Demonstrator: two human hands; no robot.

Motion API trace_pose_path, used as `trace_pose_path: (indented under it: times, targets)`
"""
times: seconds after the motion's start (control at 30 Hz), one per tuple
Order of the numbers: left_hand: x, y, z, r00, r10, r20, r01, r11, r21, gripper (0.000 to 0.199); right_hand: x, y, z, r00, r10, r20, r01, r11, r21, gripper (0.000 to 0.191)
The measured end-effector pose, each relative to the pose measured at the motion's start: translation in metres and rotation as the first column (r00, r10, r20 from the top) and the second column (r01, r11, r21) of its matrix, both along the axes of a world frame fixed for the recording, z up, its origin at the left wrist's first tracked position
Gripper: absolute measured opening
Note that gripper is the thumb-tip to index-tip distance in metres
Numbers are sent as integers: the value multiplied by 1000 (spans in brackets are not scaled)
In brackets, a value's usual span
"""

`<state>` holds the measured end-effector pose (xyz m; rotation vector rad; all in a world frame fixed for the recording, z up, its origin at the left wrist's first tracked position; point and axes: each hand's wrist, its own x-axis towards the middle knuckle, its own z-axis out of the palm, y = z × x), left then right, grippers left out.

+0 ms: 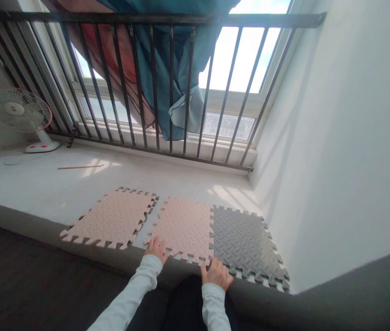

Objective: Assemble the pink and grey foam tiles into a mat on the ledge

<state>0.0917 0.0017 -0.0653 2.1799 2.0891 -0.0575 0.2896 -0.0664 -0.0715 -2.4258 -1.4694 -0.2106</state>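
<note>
By the middle pink tile (183,226), left hand (157,248) and right hand (217,274) curl loosely at near corners, hold unclear; press evenly.

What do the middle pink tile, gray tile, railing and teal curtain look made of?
Middle pink tile and gray tile: probably matte foam; puzzle-cut edges, raised tread pattern.
Railing: likely dark-painted metal; slim, straight bars.
Teal curtain: fabric, fibre unclear; loose folds.

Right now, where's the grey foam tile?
In the head view, the grey tile lies right of centre on the ledge, between the middle pink tile and the white wall.
</note>
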Motion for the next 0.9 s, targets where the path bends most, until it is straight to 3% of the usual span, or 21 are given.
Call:
trace_pose_path:
  times: [0.6,0.9]
  targets:
    - [-2,-7,0,1000,-2,-12,2,1000,29,45,-5,-4,6,999,-40,-34,42,998,47,18]
    - [-10,-6,-20,999,-44,23,40,988,151,42,-10,-10,-4,996,-85,38,79,988,136,17]
